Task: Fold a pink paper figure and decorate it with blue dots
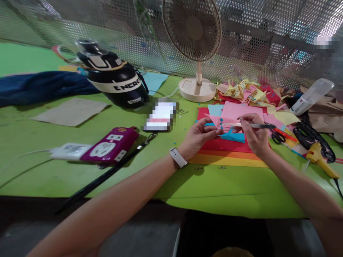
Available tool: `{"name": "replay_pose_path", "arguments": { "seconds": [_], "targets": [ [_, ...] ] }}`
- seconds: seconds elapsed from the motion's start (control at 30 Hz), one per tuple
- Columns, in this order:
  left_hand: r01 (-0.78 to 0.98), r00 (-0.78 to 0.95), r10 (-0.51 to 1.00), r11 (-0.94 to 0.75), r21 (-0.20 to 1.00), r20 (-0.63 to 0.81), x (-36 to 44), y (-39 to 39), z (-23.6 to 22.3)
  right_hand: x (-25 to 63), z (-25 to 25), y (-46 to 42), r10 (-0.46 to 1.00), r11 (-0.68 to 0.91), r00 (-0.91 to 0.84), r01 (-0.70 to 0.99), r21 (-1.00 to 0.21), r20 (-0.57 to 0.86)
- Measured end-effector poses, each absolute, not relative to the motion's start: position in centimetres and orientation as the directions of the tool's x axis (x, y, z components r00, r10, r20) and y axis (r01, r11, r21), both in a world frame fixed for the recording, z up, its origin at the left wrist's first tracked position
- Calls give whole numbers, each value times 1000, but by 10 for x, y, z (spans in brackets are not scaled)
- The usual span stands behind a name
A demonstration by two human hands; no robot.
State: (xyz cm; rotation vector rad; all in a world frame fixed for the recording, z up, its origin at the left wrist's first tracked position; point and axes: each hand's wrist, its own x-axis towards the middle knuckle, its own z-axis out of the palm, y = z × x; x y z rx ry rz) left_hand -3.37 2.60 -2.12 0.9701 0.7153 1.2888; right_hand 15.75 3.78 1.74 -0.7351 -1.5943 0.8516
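My left hand (195, 135) pinches a small pink paper piece (213, 120) with a column of little blue diamond shapes along its right edge. In my right hand (255, 137) are slim metal tweezers (259, 125) with a dark rear end, their tip pointing left at the diamonds. Whether the tip grips a diamond is too small to tell. Below both hands lie stacked coloured sheets: a pink sheet (243, 109), a blue piece (235, 136), a red sheet (214, 145) and an orange-yellow one (227, 159).
Scissors (278, 137), a black-handled tool (312, 137) and a yellow glue gun (320, 159) lie right. Cut paper scraps (249, 90) and a clear bottle (312, 96) sit behind. A fan (197, 87), phone (160, 116), purple power strip (109, 146) and black jug (115, 78) stand farther left.
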Motion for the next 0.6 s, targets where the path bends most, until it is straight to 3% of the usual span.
{"name": "replay_pose_path", "arguments": {
  "seconds": [0.6],
  "targets": [
    [-454, 160, 984, 9, 891, 72, -34, 26, -19, 158, 17, 37, 822, 560, -157, 46, -827, 548]
  ]
}}
